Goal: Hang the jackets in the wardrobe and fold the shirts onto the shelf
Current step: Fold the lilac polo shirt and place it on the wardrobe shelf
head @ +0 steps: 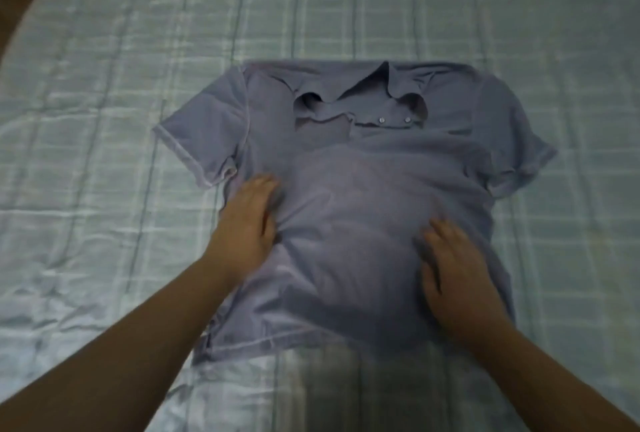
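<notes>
Pale checked bedding [104, 119] covered everything I could see, a quilted spread with faint blue lines and shallow puckers, dimly lit; no wardrobe or shelf showed. On it lay the grey-blue polo shirt [363, 196], front up, collar away from me, both short sleeves spread out to the sides. My left hand [246, 220] rested flat with straight fingers on the shirt's left edge below the sleeve, and my right hand [453, 265] lay flat and open on the lower right of the body. Neither held any cloth. I judged the risk was in the soft bedding: pressing or sweeping too hard could drag the spread with the shirt, bunch the fabric between my palms, and leave creases that any fold would lock in. The collar [360, 92] already sat crooked.
</notes>
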Demonstrator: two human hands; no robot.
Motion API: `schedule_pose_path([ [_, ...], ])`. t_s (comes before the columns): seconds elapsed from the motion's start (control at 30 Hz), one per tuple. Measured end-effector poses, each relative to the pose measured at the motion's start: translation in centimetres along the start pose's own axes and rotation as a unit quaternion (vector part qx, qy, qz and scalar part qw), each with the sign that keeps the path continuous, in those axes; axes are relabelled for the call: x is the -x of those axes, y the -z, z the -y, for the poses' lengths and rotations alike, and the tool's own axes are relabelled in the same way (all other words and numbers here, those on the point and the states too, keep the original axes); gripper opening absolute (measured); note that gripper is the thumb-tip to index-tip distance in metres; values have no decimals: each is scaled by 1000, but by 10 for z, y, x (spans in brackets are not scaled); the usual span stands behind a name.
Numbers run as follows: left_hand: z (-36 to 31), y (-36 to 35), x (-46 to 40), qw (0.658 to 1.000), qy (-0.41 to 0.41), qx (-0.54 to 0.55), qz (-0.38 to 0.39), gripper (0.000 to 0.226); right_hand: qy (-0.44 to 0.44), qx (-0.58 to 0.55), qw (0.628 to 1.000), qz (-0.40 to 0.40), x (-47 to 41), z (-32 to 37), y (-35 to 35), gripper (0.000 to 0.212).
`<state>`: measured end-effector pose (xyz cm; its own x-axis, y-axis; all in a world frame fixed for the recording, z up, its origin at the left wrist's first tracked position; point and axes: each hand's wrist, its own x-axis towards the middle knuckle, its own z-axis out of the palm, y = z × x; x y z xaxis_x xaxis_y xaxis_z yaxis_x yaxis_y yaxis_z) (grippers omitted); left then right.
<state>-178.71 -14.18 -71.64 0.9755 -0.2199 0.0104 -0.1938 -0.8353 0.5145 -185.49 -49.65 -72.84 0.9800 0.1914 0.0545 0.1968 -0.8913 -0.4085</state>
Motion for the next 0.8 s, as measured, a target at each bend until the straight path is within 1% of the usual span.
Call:
schedule_pose_path([
  [0.1,-8,-5,78,999,-22,8,34,50,3,3,998,56,63,8,-9,50],
  [0.17,-11,-3,120,997,-40,-12,62,50,20,32,996,85,92,14,-6,53],
  [0.27,-5,-3,166,986,-83,-94,107,58,11,97,987,129,124,16,5,66],
  [0.33,6,-6,188,973,-85,-151,151,66,-27,132,980,144,135,9,11,76],
  [0.4,20,-10,198,965,-63,-186,176,67,-63,135,980,132,138,-1,11,79],
  [0.43,25,-12,200,963,-53,-193,178,66,-64,128,981,128,137,-7,9,77],
  [0.5,31,-14,200,964,-36,-193,180,60,-32,123,984,122,134,-17,4,71],
  [0.57,33,-15,196,967,-29,-181,177,54,-6,99,989,110,130,-25,1,69],
  [0.67,31,-9,193,979,-20,-128,157,64,-38,63,994,76,131,-27,6,74],
  [0.77,24,5,203,987,-17,-92,128,65,-59,79,994,52,134,-25,21,58],
  [0.8,21,11,208,988,-21,-88,128,65,-54,97,993,41,136,-24,29,57],
])
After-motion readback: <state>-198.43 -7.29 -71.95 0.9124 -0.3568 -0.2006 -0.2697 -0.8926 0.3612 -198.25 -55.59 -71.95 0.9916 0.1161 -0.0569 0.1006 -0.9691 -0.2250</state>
